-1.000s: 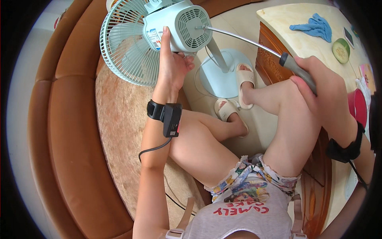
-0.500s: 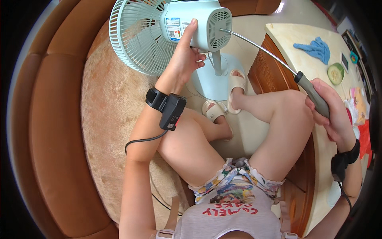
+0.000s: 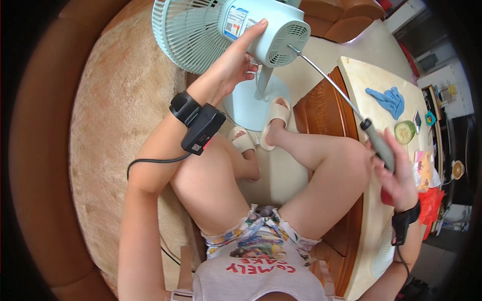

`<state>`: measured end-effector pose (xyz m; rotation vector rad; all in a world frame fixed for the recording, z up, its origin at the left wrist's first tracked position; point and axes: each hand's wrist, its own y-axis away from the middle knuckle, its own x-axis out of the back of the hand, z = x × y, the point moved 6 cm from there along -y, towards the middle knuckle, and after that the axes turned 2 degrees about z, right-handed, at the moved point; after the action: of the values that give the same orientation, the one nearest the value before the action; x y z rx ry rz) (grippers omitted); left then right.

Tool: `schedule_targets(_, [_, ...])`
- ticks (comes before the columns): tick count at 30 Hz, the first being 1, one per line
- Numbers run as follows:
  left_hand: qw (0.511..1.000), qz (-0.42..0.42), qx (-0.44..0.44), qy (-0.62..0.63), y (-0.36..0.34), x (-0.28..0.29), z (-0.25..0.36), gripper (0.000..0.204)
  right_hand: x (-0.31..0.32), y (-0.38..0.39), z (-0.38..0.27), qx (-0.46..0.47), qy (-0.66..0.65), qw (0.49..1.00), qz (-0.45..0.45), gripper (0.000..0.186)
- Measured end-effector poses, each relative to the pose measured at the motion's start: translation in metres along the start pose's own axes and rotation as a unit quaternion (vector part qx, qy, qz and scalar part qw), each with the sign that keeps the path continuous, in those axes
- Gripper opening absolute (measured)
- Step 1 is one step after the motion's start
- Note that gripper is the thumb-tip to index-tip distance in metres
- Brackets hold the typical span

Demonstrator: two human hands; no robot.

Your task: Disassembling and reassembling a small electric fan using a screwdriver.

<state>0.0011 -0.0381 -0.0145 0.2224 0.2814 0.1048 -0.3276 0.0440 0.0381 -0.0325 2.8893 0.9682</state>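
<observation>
gripping the screwdriver (image 3: pixel 380 143) loosely in the right hand (image 3: pixel 401 176), the nearer of 2; aiming its long axis between 10 and 11 o'clock, tip-first to the fan (image 3: pixel 273 32); touching that with the left hand (image 3: pixel 232 70), closure unclear.

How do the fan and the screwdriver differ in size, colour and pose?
The fan is much bigger than the slim screwdriver. The fan is mostly pale blue, while the screwdriver has a silvery shaft and a greyish handle. The fan stands on its round base, whereas the screwdriver slants, held in the right hand, its tip at the fan's back. Both have a hand on them: the left hand touches the fan.
</observation>
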Motion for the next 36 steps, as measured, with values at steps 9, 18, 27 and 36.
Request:
schedule_targets(9, [0.999,-0.011,-0.051,-0.003,0.001,0.000,0.000,0.081,-0.024,0.016,-0.035,0.434,0.496,0.749,0.067,0.017])
schedule_targets(18, [0.994,-0.094,0.028,0.053,-0.006,0.002,-0.010,0.065,-0.015,0.003,-0.017,0.184,0.209,0.959,-0.049,0.020])
schedule_targets(27, [0.996,-0.006,-0.094,-0.002,0.006,-0.003,-0.009,0.078,-0.016,0.007,-0.002,0.005,0.089,0.992,-0.093,0.025])
schedule_targets(36, [0.990,0.019,-0.141,-0.001,-0.007,0.004,-0.008,0.082,-0.071,0.044,-0.058,0.525,0.689,0.486,0.116,0.023])
